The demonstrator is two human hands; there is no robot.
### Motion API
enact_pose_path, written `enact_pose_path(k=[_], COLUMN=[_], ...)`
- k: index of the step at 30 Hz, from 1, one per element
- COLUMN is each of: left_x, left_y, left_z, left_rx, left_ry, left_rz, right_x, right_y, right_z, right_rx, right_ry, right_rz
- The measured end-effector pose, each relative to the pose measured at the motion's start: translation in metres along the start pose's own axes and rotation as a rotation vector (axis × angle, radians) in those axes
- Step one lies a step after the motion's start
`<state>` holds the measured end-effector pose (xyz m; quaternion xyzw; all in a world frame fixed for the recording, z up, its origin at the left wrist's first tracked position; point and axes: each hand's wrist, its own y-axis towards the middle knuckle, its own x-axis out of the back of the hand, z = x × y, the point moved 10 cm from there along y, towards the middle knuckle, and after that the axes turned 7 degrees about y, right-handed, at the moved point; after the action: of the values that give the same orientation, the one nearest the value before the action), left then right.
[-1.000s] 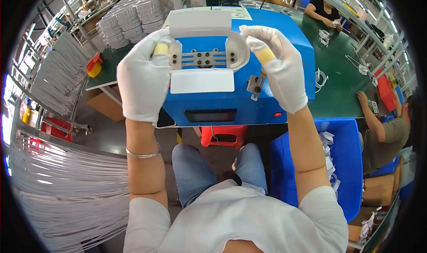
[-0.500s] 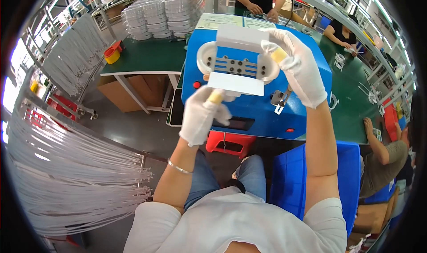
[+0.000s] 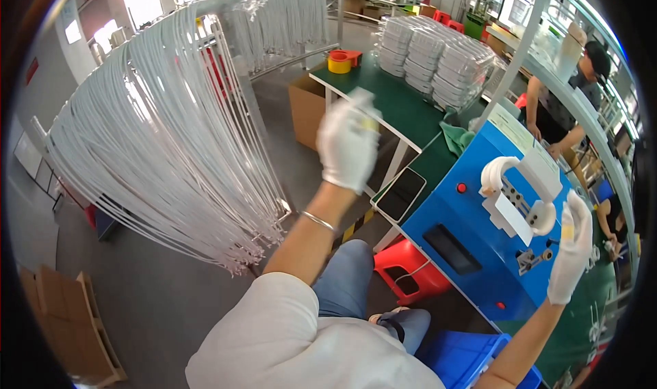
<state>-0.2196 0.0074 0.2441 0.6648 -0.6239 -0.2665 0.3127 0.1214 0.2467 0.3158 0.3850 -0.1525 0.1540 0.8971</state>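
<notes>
My left hand (image 3: pixel 348 146), in a white glove, is raised in the air between the hanging white cables (image 3: pixel 164 149) and the green table (image 3: pixel 383 95). Motion smears its fingers, so any grip is hidden. At the right side of a blue bench machine (image 3: pixel 445 211), my right hand (image 3: pixel 573 252) is gloved too, its fingers stretched upward beside a white curved former (image 3: pixel 542 218). Nothing shows in that hand; whether it touches the former I cannot tell. White flat plates (image 3: pixel 510 214) and a slotted metal bar sit in the middle of the machine.
A dark-screened phone (image 3: pixel 402 194) lies at the table edge. Stacked clear trays (image 3: pixel 438 60) and a yellow tape roll (image 3: pixel 339 62) are farther back. Below are a red stool (image 3: pixel 417 273) and a blue bin (image 3: pixel 458 351). A co-worker (image 3: pixel 582 95) stands beyond the machine.
My view has swung left, bringing the cable rack toward the middle. My left hand has left the machine's front and moved toward the cables. My right hand stays at the machine's right side.
</notes>
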Motion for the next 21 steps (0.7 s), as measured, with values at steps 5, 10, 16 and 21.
enact_pose_path(k=[5,10,16,21], left_x=[0.129,0.194,0.198,0.188], left_y=[0.067,0.105,0.118,0.087], left_z=[0.01,0.025,0.012,-0.033], left_rx=[-0.178,0.157,-0.095,-0.009], left_ry=[0.718,1.07,0.966,0.944], left_rz=[-0.61,-0.751,-0.433,-0.207], right_x=[0.006,0.0,-0.001,-0.012], right_y=[-0.013,-0.015,-0.021,-0.034], right_z=[0.002,0.007,0.023,0.077], right_rx=[-0.066,-0.062,0.017,0.294], right_ry=[0.085,0.139,0.095,-0.191], right_rz=[0.022,0.029,0.094,0.011])
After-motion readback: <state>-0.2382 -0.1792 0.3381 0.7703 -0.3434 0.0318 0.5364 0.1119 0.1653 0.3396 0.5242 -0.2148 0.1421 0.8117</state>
